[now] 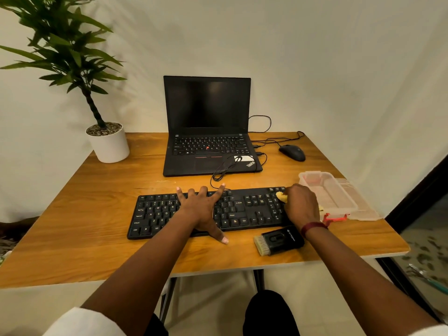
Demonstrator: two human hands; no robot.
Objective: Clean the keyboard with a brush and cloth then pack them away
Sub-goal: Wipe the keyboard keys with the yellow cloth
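Head camera looks down on a wooden bench (101, 214) where a black full-size keyboard (242, 209) lies. Left hand (202, 210) rests flat on its middle keys, fingers spread, grip open and empty. Right hand (300, 204) presses a crumpled yellow cloth (281, 196) on the keyboard's far right keys, grip closed around it. Just below that hand lies a black brush with pale bristles (278, 241); just beyond it sits a clear plastic box (329, 192).
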